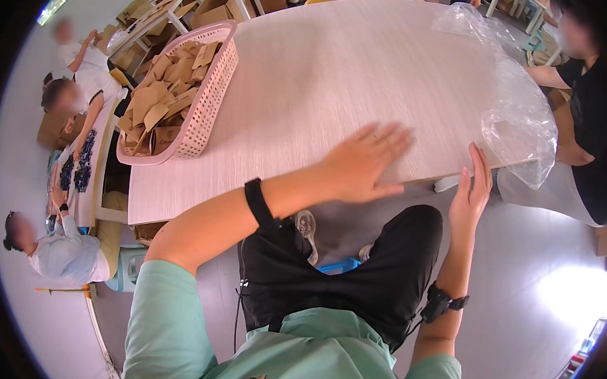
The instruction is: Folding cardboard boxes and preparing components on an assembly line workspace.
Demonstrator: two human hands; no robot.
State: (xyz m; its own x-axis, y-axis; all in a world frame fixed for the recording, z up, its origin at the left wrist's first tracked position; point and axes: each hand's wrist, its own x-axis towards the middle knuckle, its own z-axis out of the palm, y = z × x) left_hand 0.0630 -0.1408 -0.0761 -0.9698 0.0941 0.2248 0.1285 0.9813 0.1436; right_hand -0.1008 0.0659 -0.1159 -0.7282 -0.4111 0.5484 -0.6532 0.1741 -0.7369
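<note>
My left hand reaches across the near edge of the pale wood-grain table, palm down, its fingers stretched out and slightly blurred. Nothing shows in it; whether it touches the tabletop I cannot tell. My right hand is held up just off the table's right front edge, fingers extended and nothing in its grasp. Nearest to it is a sheet of clear plastic film, crumpled along the table's right side and hanging over the edge. Both forearms wear black straps.
A pink perforated basket full of folded brown cardboard pieces stands at the table's left. A person in black is at the right, by the film. Several people work at a side table on the left. Cardboard boxes lie behind.
</note>
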